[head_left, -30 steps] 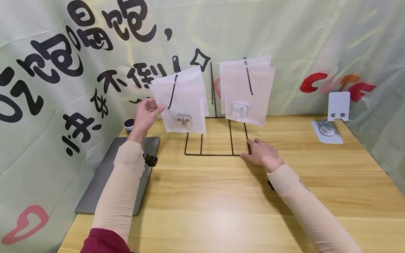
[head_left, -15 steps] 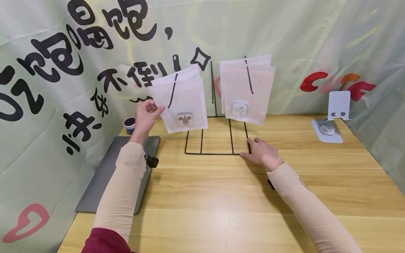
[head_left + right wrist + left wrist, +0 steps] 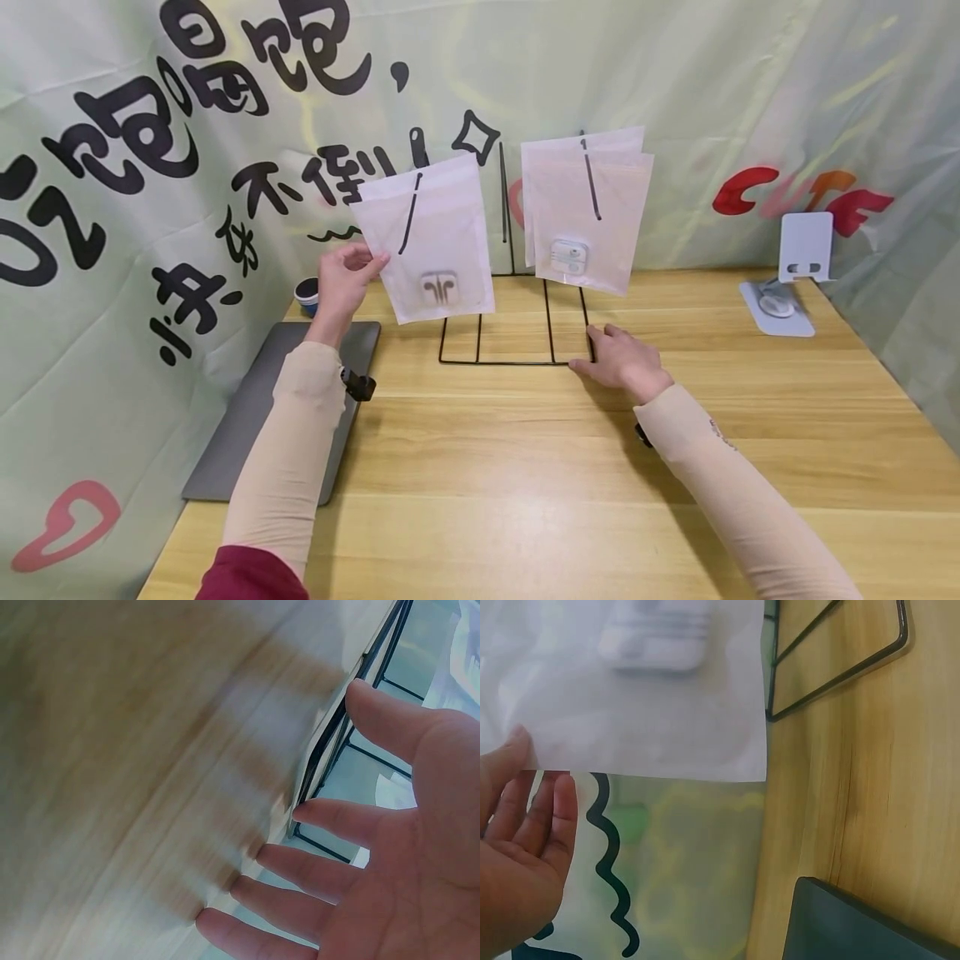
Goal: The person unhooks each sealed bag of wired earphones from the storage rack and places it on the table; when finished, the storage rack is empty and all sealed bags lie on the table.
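Note:
A white translucent zip bag with earphones in a case hangs on a hook at the left of a black wire display rack. My left hand pinches this bag's left edge; in the left wrist view, the thumb lies on its front and the other fingers are behind it. A second set of bags, also with an earphone case in front, hangs on the right hook. My right hand rests its spread, fairly straight fingers at the rack base's front right corner, the fingertips on the table.
A grey laptop lies shut at the table's left. Behind it stands a small dark-lidded jar. A white phone stand is at the back right. A printed cloth hangs behind the wooden table.
The front bag in my left hand has shifted slightly right and straightened, now covering the bag behind it, which showed at its edges before. My right hand stays at the rack corner.

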A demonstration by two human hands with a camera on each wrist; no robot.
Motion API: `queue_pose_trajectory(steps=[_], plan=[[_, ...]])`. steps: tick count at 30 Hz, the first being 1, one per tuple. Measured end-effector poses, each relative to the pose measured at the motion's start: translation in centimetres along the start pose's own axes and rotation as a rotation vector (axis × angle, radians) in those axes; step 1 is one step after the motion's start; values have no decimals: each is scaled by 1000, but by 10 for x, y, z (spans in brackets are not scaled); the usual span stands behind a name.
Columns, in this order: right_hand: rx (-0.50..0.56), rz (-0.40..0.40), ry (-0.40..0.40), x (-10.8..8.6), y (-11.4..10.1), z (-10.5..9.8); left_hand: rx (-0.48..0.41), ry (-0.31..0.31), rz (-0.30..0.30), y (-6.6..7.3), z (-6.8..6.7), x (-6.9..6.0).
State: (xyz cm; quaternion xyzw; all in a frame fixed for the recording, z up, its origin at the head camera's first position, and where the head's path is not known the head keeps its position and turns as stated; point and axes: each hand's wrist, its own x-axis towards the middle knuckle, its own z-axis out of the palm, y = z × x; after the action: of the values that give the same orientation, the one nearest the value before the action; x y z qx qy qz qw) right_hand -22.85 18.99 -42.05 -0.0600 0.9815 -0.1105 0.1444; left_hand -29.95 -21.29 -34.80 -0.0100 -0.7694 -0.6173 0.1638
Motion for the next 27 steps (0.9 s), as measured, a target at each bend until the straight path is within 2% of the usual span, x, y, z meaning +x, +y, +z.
queue_pose_trajectory(steps=[5,12,16,21,27], plan=[[-10,-3,1,0,0,1,-45,-17,-21,-1,-2,-1],[-16,-4,-1,0,0,1,-95,-30,7,-1,-5,-8],[-14,-5,0,0,0,0,-110,-42,-10,0,-9,-12],[-13,-4,3,-1,0,0,-110,-60,-20,1,-14,-22],[-14,-6,2,0,1,0,-157,-74,-10,2,-22,-36]])
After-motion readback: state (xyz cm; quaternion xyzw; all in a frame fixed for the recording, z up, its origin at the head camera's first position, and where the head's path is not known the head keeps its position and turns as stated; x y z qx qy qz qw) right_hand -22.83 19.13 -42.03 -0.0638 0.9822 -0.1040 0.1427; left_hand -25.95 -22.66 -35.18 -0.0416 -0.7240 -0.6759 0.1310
